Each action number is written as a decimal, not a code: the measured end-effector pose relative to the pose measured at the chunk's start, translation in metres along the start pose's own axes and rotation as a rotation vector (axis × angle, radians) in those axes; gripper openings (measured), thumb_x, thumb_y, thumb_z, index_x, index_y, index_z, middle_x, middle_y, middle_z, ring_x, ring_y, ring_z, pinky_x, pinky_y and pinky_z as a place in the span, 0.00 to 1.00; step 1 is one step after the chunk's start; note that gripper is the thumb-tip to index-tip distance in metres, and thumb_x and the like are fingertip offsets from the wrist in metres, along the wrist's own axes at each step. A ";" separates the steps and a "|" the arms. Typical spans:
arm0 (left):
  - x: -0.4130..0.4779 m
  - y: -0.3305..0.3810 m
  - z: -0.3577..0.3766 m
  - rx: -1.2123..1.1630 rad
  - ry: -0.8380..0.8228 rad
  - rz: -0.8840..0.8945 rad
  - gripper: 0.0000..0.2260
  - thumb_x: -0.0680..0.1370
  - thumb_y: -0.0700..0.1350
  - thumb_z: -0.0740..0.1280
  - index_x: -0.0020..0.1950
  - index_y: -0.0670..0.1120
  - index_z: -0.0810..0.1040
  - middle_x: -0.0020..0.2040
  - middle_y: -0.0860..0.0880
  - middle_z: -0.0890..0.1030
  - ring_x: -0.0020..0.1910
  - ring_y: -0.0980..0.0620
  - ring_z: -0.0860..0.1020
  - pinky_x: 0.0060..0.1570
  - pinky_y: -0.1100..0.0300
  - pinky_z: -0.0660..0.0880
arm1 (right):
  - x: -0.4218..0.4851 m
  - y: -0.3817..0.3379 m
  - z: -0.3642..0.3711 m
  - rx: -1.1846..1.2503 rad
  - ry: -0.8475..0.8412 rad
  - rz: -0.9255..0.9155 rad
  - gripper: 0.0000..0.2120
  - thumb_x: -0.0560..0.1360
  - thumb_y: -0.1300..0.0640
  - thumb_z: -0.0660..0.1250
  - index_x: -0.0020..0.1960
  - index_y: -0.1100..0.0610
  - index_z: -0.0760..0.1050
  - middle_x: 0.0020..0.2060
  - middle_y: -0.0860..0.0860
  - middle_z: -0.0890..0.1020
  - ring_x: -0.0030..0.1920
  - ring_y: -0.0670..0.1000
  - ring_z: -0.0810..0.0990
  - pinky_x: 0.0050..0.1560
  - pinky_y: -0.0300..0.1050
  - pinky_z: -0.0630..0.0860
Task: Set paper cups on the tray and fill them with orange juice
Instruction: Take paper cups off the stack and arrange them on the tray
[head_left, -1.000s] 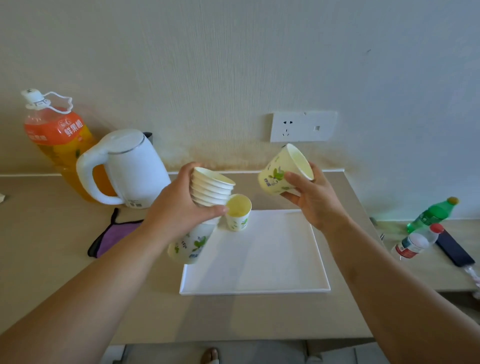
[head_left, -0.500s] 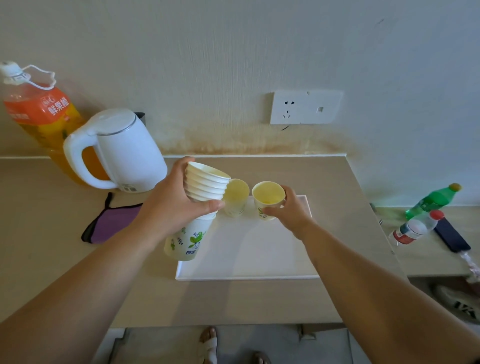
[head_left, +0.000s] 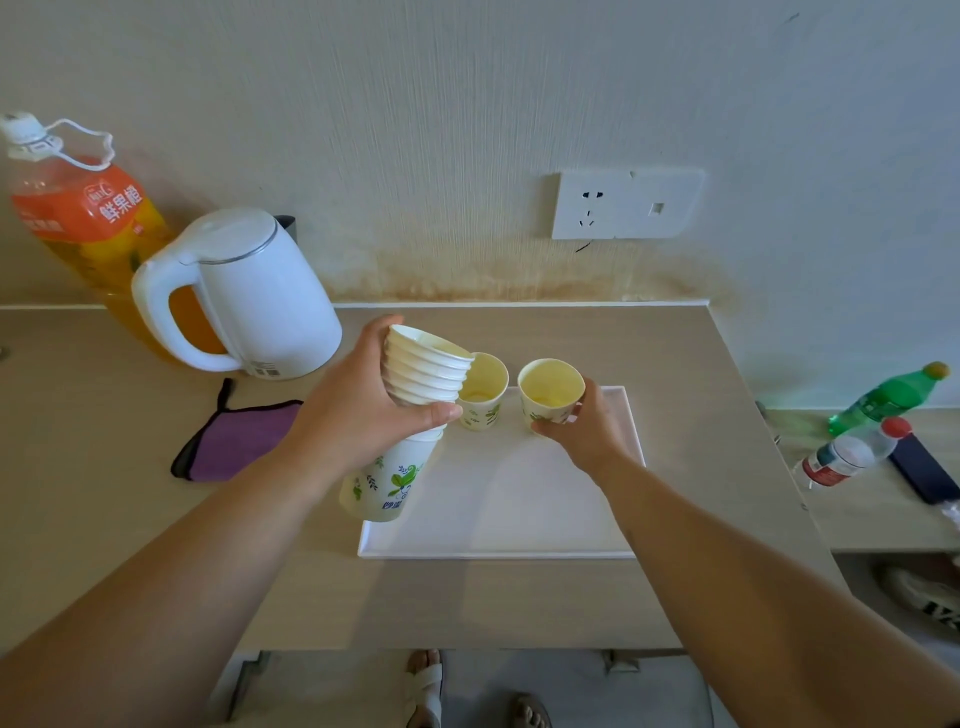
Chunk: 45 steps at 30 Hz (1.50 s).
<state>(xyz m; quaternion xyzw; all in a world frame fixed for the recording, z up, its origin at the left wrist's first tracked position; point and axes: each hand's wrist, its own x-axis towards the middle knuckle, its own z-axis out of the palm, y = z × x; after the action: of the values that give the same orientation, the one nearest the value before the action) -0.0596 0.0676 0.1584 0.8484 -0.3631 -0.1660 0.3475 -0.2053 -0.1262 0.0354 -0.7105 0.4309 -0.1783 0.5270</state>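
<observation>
A white rectangular tray lies on the beige counter. Two empty paper cups with green leaf print stand upright at its far edge: one on the left, another to its right. My right hand still grips the right cup at its near side. My left hand holds a tilted stack of several nested paper cups above the tray's left edge. The big orange juice bottle, capped, stands at the far left, partly behind the kettle.
A white electric kettle stands left of the tray, a purple cloth in front of it. On a lower shelf at the right lie a green bottle, a clear bottle and a dark phone. A wall socket sits above.
My right hand carried a single cup down from mid-air and set it upright on the tray beside the first cup. My left hand kept the stack nearly still.
</observation>
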 end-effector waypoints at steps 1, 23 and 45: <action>0.001 -0.001 0.000 0.003 -0.001 -0.002 0.43 0.63 0.56 0.79 0.72 0.56 0.60 0.59 0.56 0.73 0.57 0.53 0.73 0.54 0.56 0.71 | 0.002 0.000 0.002 0.009 -0.010 0.008 0.30 0.67 0.62 0.77 0.65 0.56 0.68 0.53 0.52 0.77 0.52 0.50 0.75 0.41 0.33 0.70; -0.002 0.000 0.004 0.028 -0.020 -0.036 0.44 0.64 0.56 0.78 0.74 0.57 0.58 0.59 0.59 0.71 0.57 0.55 0.72 0.57 0.55 0.71 | 0.006 -0.003 -0.001 -0.043 -0.032 0.003 0.32 0.66 0.63 0.78 0.66 0.61 0.69 0.57 0.55 0.78 0.59 0.53 0.76 0.43 0.31 0.70; 0.010 0.062 0.008 0.167 0.077 0.169 0.38 0.62 0.56 0.78 0.67 0.53 0.66 0.53 0.57 0.75 0.51 0.53 0.76 0.45 0.60 0.68 | -0.049 -0.149 -0.034 0.005 -0.272 -0.577 0.09 0.74 0.59 0.70 0.38 0.47 0.76 0.51 0.39 0.74 0.47 0.36 0.75 0.54 0.35 0.71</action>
<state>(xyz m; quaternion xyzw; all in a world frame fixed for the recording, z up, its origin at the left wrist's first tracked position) -0.0883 0.0251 0.1965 0.8466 -0.4322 -0.0724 0.3021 -0.1936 -0.0967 0.1929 -0.8194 0.1368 -0.2247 0.5092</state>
